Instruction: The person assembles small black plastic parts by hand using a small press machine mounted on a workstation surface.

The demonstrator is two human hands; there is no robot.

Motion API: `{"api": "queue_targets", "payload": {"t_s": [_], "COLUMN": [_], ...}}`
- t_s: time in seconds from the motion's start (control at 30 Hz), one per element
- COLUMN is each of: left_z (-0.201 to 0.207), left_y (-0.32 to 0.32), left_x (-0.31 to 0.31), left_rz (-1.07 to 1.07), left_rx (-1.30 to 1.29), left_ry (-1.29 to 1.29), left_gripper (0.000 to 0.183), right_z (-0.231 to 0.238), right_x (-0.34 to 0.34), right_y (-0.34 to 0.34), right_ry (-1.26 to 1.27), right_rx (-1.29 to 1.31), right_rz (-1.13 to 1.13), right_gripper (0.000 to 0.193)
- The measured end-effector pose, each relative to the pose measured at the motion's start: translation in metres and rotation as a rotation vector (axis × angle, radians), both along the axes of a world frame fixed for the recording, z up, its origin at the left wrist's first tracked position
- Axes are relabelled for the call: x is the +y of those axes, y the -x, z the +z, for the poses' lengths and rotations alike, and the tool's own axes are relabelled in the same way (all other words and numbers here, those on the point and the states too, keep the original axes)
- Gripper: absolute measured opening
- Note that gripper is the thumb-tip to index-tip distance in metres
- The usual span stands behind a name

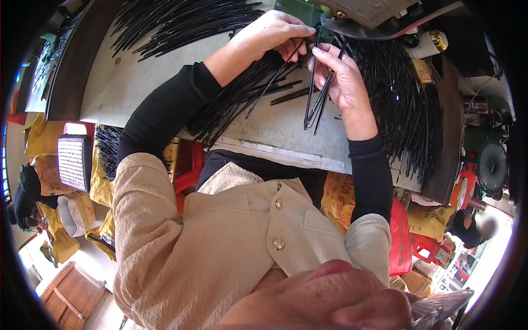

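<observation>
In front of the green base of a bench machine (297, 12), my two hands work close together. My left hand (275, 34) has thumb and fingers pinched on thin black rods that look like umbrella ribs; one rod (270, 85) slants down below it. Several more black rods (309, 104) hang from my right hand (342, 77), whose thumb and fingers are closed round them. Their upper ends meet near the left fingertips, beside the machine's metal part. Exactly where the rods join is too small to make out.
A large spread of black rods (181, 25) covers the far left of the pale worktable (110, 91). Another pile (234, 102) lies under my left forearm, and a dense heap (401, 99) is right of my right hand. A white-and-gold cup-like object (429, 45) and a fan (491, 165) stand at right.
</observation>
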State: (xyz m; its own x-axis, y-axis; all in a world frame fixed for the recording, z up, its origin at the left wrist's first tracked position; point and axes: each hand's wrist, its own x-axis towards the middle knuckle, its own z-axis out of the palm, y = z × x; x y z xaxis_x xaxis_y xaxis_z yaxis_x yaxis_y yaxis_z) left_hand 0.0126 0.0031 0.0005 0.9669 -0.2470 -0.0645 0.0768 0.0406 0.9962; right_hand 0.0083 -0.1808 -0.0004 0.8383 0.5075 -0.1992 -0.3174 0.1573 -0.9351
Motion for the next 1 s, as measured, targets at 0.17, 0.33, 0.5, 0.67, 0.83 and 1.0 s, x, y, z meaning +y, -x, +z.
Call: {"api": "queue_targets", "payload": {"t_s": [0.17,0.33,0.5,0.67,0.83,1.0], "left_z": [0.000,0.005,0.029,0.031,0.041,0.009], "left_y": [0.001,0.005,0.014,0.030,0.038,0.046], "left_x": [-0.003,-0.006,-0.005,0.007,0.010,-0.001], "left_rz": [0.016,0.082,-0.036,-0.141,-0.325,-0.221], "left_rx": [-0.037,-0.181,-0.136,-0.281,-0.165,-0.688], "left_ry": [-0.070,-0.309,-0.422,-0.584,-0.713,-0.948], "left_gripper": [0.026,0.027,0.030,0.032,0.025,0.028], "right_z": [0.000,0.003,0.010,0.026,0.058,0.071], "right_x": [0.001,0.003,-0.004,-0.059,-0.154,-0.242], "right_y": [0.004,0.010,0.024,0.034,0.031,-0.005], "right_ry": [-0.050,-0.079,0.054,0.245,0.788,1.454], "right_rx": [0.017,0.030,0.057,-0.052,-0.241,-0.504], "right_rz": [0.008,0.016,0.001,0.051,-0.089,-0.347], "right_gripper": [0.020,0.021,0.022,0.031,0.030,0.035]}}
